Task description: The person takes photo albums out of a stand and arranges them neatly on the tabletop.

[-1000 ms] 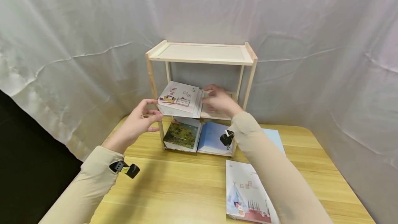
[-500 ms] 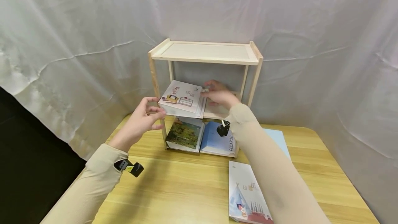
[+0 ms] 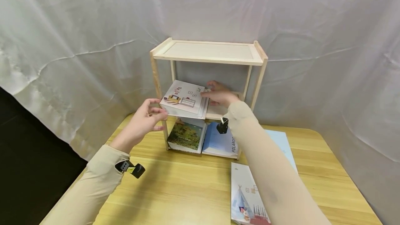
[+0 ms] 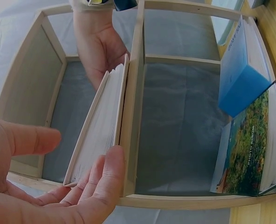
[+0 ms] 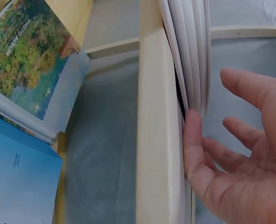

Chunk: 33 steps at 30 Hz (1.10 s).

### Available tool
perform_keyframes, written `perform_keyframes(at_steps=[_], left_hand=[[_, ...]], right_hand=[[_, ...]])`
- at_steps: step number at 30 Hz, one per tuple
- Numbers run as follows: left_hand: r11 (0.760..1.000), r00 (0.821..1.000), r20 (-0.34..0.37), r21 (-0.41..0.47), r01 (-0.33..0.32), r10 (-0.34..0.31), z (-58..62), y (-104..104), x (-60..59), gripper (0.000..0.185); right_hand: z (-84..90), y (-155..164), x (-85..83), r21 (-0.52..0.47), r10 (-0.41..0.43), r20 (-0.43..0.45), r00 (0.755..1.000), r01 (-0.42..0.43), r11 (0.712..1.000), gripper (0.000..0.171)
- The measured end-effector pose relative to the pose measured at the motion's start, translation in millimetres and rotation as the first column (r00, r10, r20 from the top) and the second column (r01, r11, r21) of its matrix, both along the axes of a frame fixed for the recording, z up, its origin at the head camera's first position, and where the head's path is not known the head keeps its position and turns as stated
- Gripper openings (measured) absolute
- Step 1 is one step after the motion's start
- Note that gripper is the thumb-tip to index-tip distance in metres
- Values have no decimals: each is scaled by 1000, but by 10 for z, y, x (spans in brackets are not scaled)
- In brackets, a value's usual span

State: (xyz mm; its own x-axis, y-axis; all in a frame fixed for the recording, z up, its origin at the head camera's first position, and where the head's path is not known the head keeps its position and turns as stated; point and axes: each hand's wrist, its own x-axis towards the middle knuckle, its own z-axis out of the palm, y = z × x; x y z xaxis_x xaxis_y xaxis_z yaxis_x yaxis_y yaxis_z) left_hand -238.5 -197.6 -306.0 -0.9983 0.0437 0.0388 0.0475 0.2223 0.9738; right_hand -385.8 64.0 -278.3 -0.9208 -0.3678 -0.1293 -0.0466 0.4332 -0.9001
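A white photo album (image 3: 184, 94) with a drawn room scene on its cover lies flat on the left of the middle shelf of a small wooden rack (image 3: 207, 52). My left hand (image 3: 141, 122) is at its front left corner. In the left wrist view, the fingers (image 4: 98, 179) touch the album's lower edge while the thumb (image 4: 37, 140) stays apart. On the other side, my right hand (image 3: 221, 97) reaches in over the shelf. The right wrist view has one fingertip (image 5: 193, 122) against the album's side, with the thumb away from it.
The bottom shelf holds a landscape-covered photo album (image 3: 185, 134) and a blue Polaroid album (image 3: 218, 140). On the table (image 3: 175, 186), another white album (image 3: 247, 195) and a light blue one (image 3: 282, 141) lie partly behind the right forearm. A grey curtain hangs behind.
My right hand has come slightly nearer the white album's right side. The left hand stays at the corner. The whole head view has shifted a little.
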Motion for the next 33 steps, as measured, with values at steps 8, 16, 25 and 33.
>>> perform_keyframes(at_steps=[8,16,25,33], left_hand=[[1000,1000,9,-13,7,-7,-2,27,-9,65],[1000,1000,1,-21,2,-2,-2,38,-10,64],[999,1000,7,-35,-2,2,-4,52,-9,65],[999,1000,6,-37,-6,6,-11,45,-7,67]], right_hand=[[-6,59,-45,13,46,40,998,-47,999,81],[-17,73,-31,18,62,23,998,-63,998,77],[-44,110,-89,57,107,9,994,-107,993,83],[-53,102,-97,51,110,-1,994,-110,993,80]])
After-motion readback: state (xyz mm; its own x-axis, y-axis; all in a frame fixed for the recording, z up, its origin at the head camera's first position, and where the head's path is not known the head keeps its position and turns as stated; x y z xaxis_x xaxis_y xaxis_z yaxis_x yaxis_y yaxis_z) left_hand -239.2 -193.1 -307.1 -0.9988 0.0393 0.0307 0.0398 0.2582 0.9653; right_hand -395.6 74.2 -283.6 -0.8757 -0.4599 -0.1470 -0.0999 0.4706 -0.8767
